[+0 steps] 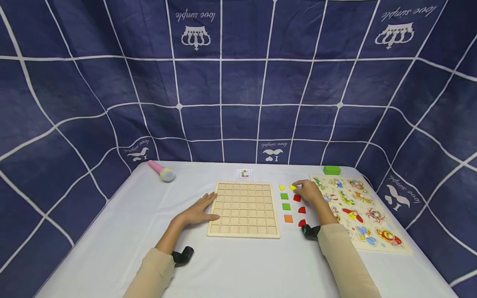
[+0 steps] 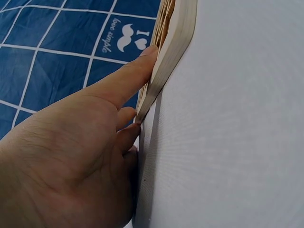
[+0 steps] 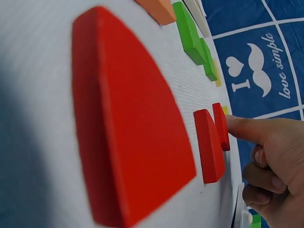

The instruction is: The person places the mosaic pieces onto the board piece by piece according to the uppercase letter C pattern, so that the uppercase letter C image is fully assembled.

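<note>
A wooden grid board [image 1: 244,236] lies in the middle of the white table. Along its left edge my left hand [image 1: 197,211] rests with fingers spread; in the left wrist view the thumb [image 2: 137,71] lies on the rim. Right of the board, my right hand [image 1: 310,192] pinches a small yellow block [image 1: 292,187] at the far end of two rows of blocks. Another yellow block [image 1: 282,187] lies just left of it. Nearer me are a red square block [image 1: 297,198] and two red quarter-round blocks [image 1: 302,210]. In the right wrist view, red blocks mostly hide the pinched one.
Two green blocks [image 1: 284,196] and an orange block [image 1: 288,218] lie beside the board. Behind it is a small pattern card [image 1: 244,174]. An animal puzzle board [image 1: 357,207] and a green box [image 1: 331,170] are at right, a pink toy microphone [image 1: 162,171] at back left.
</note>
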Motion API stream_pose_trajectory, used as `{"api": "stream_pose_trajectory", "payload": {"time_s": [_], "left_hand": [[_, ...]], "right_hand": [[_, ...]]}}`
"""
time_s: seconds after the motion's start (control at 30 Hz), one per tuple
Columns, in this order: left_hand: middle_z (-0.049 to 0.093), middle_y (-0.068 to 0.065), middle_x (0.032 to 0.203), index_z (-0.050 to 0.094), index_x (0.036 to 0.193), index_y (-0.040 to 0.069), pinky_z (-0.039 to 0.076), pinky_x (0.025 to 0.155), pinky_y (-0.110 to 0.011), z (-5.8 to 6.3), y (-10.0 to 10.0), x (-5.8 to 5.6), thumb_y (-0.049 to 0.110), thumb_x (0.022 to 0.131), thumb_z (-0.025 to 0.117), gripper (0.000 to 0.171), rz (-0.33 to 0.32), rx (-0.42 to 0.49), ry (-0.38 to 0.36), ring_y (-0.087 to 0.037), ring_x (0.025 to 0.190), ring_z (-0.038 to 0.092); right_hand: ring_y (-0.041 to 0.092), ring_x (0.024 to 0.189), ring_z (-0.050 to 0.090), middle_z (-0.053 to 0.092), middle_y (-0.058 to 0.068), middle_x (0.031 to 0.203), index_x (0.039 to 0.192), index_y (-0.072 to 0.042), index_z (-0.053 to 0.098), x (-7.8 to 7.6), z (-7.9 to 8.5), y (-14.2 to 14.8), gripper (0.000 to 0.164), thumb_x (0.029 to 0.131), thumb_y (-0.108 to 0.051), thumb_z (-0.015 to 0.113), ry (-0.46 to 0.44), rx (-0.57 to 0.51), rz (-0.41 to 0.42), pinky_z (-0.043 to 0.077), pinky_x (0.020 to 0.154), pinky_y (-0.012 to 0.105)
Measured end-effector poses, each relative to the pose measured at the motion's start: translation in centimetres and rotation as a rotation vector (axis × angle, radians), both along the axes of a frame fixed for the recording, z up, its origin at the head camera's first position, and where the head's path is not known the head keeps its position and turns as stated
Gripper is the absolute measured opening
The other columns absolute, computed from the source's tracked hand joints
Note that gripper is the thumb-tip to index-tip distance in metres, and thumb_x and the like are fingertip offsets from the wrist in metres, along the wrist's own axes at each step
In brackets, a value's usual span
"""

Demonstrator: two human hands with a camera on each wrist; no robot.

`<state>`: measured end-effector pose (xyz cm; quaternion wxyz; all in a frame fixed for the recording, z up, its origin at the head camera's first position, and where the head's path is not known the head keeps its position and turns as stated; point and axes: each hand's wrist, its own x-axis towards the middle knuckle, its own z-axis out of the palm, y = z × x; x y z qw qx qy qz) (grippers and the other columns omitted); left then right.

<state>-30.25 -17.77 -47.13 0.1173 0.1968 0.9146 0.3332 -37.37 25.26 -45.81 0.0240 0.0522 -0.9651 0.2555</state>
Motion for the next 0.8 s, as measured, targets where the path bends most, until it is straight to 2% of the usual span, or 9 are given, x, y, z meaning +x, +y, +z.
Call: {"api": "stream_pose_trajectory", "payload": {"time_s": [0.13,0.27,0.47,0.57,0.7,0.8], "left_hand": [[0.013,-0.008,0.153,0.021,0.148,0.009,0.006,0.109,-0.054,-0.27,-0.11,0.03,0.047,0.077,0.069,0.094,0.001,0.003,0.012,-0.031,0.140,0.001],[0.013,-0.008,0.153,0.021,0.147,0.010,0.006,0.110,-0.053,-0.26,-0.17,0.01,0.048,0.077,0.069,0.093,0.001,-0.007,0.022,-0.031,0.140,0.001],[0.014,-0.010,0.153,0.021,0.147,0.008,0.006,0.109,-0.054,0.15,-0.09,0.15,0.047,0.078,0.068,0.092,0.003,-0.011,0.033,-0.032,0.139,0.002],[0.014,-0.010,0.153,0.022,0.147,0.008,0.006,0.109,-0.054,0.15,-0.11,0.21,0.046,0.078,0.069,0.092,0.004,0.002,0.030,-0.032,0.139,0.002],[0.014,-0.010,0.153,0.022,0.147,0.008,0.006,0.109,-0.054,-0.08,-0.12,0.15,0.046,0.078,0.069,0.092,0.004,0.010,0.028,-0.032,0.139,0.002],[0.014,-0.009,0.153,0.023,0.147,0.010,0.007,0.109,-0.053,-0.26,-0.12,0.06,0.048,0.077,0.069,0.092,0.005,0.003,0.031,-0.031,0.140,0.002]], "right_hand": [[0.026,0.080,0.056,0.065,0.017,0.098,0.109,-0.004,0.068,-0.15,-0.30,0.09,0.030,0.082,-0.016,0.068,-0.003,-0.005,-0.002,0.048,0.073,0.040],[0.031,0.094,0.056,0.065,0.019,0.102,0.110,-0.002,0.067,-0.05,-0.18,0.41,0.032,0.081,-0.018,0.069,-0.015,0.000,0.006,0.046,0.084,0.047],[0.034,0.103,0.054,0.064,0.019,0.107,0.108,-0.004,0.068,-0.06,0.08,0.50,0.030,0.081,-0.017,0.069,-0.020,0.005,-0.013,0.043,0.089,0.049],[0.031,0.086,0.056,0.066,0.017,0.092,0.109,-0.004,0.067,-0.27,0.05,0.27,0.033,0.080,-0.019,0.070,-0.008,0.010,-0.002,0.047,0.079,0.044],[0.023,0.065,0.049,0.060,0.011,0.070,0.115,-0.005,0.064,-0.58,0.08,-0.09,0.039,0.079,-0.019,0.071,0.024,0.037,0.041,0.044,0.062,0.037],[0.021,0.067,0.050,0.064,0.012,0.076,0.115,-0.008,0.065,-0.75,0.13,-0.30,0.039,0.079,-0.021,0.072,0.025,0.060,0.050,0.045,0.064,0.038]]}}
